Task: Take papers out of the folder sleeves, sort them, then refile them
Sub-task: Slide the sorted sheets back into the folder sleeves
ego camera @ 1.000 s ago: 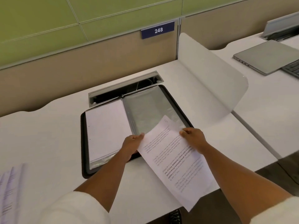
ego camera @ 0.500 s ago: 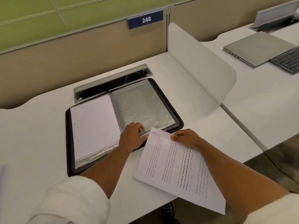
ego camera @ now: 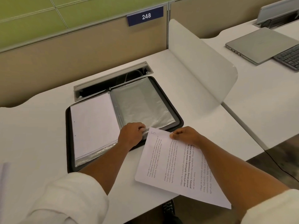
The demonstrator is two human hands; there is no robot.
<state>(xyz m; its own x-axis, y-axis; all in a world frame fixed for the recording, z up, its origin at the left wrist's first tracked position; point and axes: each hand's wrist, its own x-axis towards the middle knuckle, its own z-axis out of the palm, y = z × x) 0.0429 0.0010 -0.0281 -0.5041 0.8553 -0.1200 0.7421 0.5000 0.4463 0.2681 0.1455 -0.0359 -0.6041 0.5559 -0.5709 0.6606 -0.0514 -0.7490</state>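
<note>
White divider [ego camera: 202, 62] separates folder [ego camera: 168, 101] from laptop [ego camera: 258, 44] and keyboard [ego camera: 289, 58].

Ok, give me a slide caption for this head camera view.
Left hand grips the folder's clear sleeve; right hand pinches printed sheet numbered 5.

Under the left hand [ego camera: 131, 136] lies a glossy, wrinkled plastic sleeve [ego camera: 142, 102]; the right hand [ego camera: 186, 136] holds matt printed paper [ego camera: 174, 168]; the desk [ego camera: 32, 130] is smooth and matt.
</note>
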